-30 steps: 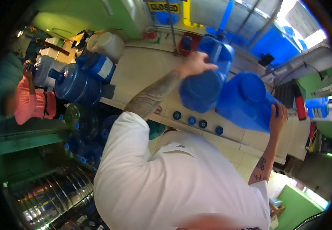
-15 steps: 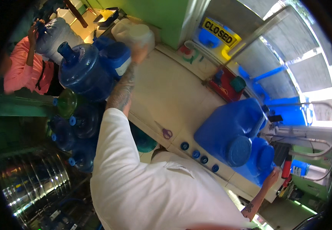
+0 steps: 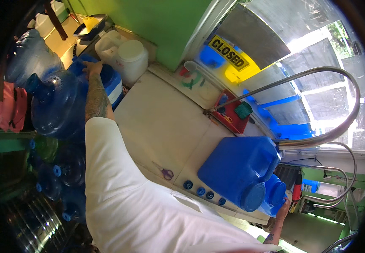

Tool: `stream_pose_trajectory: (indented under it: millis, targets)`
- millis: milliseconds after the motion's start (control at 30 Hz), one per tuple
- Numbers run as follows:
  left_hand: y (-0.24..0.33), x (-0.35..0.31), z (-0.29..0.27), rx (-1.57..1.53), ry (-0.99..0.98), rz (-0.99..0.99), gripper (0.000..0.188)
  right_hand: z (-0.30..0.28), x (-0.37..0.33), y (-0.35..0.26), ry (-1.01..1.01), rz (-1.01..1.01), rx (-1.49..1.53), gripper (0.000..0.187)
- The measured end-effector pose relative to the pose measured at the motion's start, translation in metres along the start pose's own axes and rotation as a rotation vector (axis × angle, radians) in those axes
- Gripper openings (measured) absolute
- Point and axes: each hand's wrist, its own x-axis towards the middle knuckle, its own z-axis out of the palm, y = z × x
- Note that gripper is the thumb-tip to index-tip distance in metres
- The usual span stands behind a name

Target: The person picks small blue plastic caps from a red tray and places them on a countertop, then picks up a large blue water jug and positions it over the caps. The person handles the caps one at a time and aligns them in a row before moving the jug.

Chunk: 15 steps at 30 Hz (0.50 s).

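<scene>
My left hand (image 3: 92, 69) reaches over the top of a blue jug (image 3: 111, 84) at the far left, its fingers stretched out over the blue plastic. A large, clear blue round water bottle (image 3: 58, 105) stands close beside that arm. On the right, my right hand (image 3: 284, 208) is closed at the side of a smaller blue jug (image 3: 276, 192) with a round blue cap; its fingertips are partly hidden. Against that jug stands a big blue square jug (image 3: 237, 168), also capped.
White jugs (image 3: 132, 61) stand beyond my left hand. Purple-handled scissors (image 3: 167, 173) and several blue caps (image 3: 201, 191) lie along the near edge of the pale counter (image 3: 148, 114). A red tray (image 3: 233, 114) and a curved metal rail (image 3: 334, 71) are at the right. Another person's pink sleeve (image 3: 16, 105) shows far left.
My left hand has moved left from the white jug's lid to the top of the blue jug. My right hand stays by the smaller blue jug. The head view has shifted.
</scene>
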Motion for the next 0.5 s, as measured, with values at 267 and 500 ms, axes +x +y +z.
stream_pose_trajectory:
  millis: [267,500]
  targets:
    - [-0.004,-0.052,-0.017,0.056,0.048,0.060,0.090,0.006,0.008,-0.001,0.076,-0.099,-0.084,0.056]
    - [0.039,-0.130,-0.062,0.064,0.121,0.347,0.076,0.023,0.010,0.028,0.171,-0.130,-0.209,0.050]
